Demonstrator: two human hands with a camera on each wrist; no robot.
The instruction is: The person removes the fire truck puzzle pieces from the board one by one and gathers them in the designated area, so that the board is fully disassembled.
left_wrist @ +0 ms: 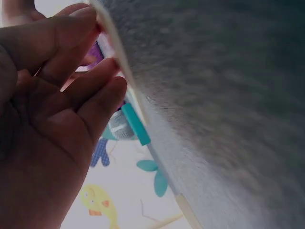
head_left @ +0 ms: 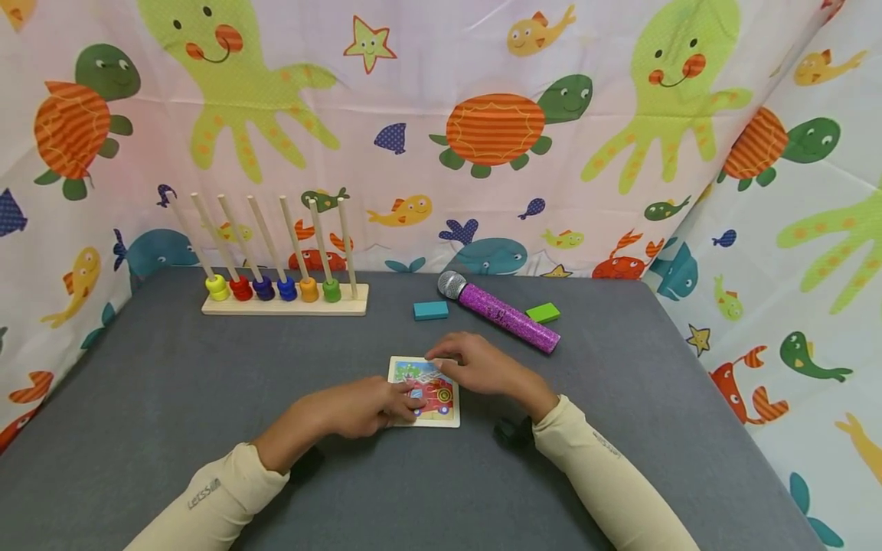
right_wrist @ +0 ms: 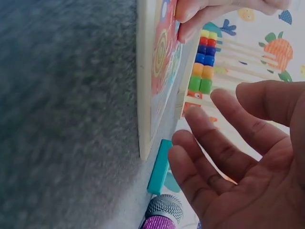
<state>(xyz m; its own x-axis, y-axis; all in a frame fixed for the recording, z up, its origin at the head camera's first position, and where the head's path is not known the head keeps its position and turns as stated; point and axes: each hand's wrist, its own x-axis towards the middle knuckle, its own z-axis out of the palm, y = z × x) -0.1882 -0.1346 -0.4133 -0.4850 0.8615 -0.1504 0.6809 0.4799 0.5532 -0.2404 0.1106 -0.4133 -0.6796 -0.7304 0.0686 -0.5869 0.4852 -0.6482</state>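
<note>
On grey counter (head_left: 138,428) before sea-print cloth (head_left: 427,46): near-square picture board (head_left: 438,394), base nearward; left grip (head_left: 365,405) loose, touching board; right grip (head_left: 482,366) relaxed, empty.

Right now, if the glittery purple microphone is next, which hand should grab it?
Probably the right hand: it's nearer the microphone, and its fingers look free. The left hand's fingers touch the fire-truck puzzle board.

The picture board (head_left: 446,395) looks of smooth wood, the desk (head_left: 172,383) of rough, matt cloth, the microphone (head_left: 506,315) glittery with metal-like mesh.
</note>
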